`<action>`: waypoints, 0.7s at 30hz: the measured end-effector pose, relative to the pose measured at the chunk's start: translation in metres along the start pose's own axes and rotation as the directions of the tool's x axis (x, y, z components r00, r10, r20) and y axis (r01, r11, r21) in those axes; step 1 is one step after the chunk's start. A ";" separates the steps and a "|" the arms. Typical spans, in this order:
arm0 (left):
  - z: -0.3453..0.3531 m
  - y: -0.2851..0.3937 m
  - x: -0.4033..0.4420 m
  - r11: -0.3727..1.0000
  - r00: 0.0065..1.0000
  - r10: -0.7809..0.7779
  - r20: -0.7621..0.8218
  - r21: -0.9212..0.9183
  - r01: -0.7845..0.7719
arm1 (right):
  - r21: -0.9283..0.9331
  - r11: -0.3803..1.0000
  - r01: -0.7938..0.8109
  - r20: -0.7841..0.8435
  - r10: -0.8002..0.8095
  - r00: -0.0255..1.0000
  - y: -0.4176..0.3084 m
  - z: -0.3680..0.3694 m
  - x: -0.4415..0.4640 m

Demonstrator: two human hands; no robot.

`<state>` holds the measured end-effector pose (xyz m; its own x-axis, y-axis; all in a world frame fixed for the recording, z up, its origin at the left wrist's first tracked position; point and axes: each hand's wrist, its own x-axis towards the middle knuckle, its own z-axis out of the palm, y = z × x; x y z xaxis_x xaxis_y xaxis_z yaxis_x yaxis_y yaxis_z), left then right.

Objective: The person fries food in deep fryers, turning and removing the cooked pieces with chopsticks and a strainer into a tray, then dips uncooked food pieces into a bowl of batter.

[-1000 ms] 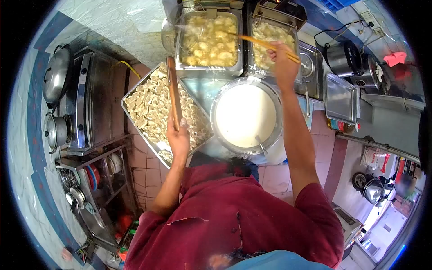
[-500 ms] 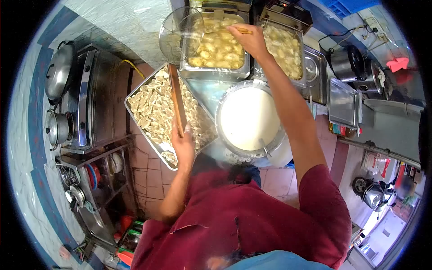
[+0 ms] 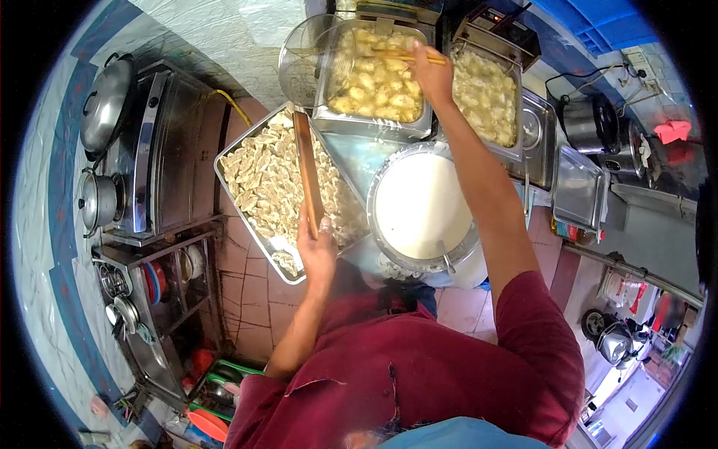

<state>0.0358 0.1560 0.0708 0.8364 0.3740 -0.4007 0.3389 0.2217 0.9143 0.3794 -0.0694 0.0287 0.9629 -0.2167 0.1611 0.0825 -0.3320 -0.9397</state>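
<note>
My left hand point(image 3: 316, 245) is closed around the wooden handle of a wire skimmer point(image 3: 309, 168). Its round mesh basket reaches over the left edge of a deep fryer point(image 3: 370, 127). Pale golden battered pieces point(image 3: 378, 84) float in the fryer's oil. Over them, my right hand point(image 3: 434, 73) grips wooden chopsticks point(image 3: 396, 55), whose tips point left among the pieces. Beneath the skimmer handle, a metal tray point(image 3: 278, 243) holds many pale raw slices point(image 3: 273, 168). A large bowl point(image 3: 380, 243) of white batter point(image 3: 422, 202) stands below my right forearm, a metal utensil point(image 3: 447, 258) leaning in it.
A second fryer point(image 3: 485, 93) full of frying pieces sits right of the first. Beyond it are a metal pan point(image 3: 532, 131) and an empty tray point(image 3: 580, 187). On the left, a stove unit point(image 3: 168, 150) carries lidded pots point(image 3: 108, 105); a rack point(image 3: 161, 299) holds dishes.
My right hand has moved slightly down relative to the fryer, and the chopsticks now show longer over the oil. The whole view has shifted a little; the left hand keeps the skimmer.
</note>
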 end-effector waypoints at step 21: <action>0.038 0.017 0.010 0.923 0.924 -0.283 0.255 -0.191 0.335 | 0.301 0.940 -0.159 -0.015 0.171 0.985 -0.032 -0.099 -0.091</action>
<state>0.0660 0.1287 0.0844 0.7871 0.0531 -0.6145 0.5111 0.5015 0.6980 0.2638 -0.1304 0.0742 0.9588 -0.2842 0.0021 0.0018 -0.0013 -1.0000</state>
